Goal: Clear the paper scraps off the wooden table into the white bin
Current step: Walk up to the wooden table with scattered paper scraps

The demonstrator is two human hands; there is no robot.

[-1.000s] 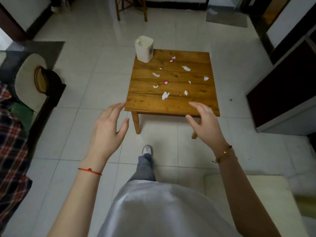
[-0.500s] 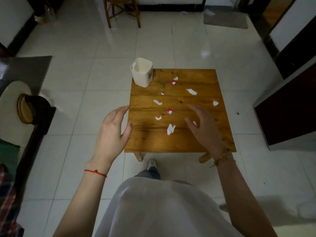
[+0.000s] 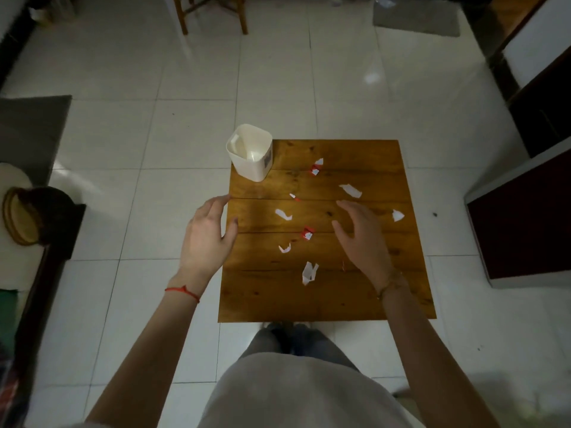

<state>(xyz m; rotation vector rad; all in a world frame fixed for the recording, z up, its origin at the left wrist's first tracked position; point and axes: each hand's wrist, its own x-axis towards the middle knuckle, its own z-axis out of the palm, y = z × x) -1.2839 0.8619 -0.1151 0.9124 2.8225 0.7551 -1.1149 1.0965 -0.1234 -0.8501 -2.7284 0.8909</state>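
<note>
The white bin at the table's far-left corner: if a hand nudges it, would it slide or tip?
The white bin looks thin-walled and nearly empty, so probably light and easily pushed. It stands at the wooden table corner, so a nudge might send it off.

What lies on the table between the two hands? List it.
In the head view, between the left hand and right hand: a white scrap, a red-and-white scrap and a small curled scrap on the wooden table.
</note>
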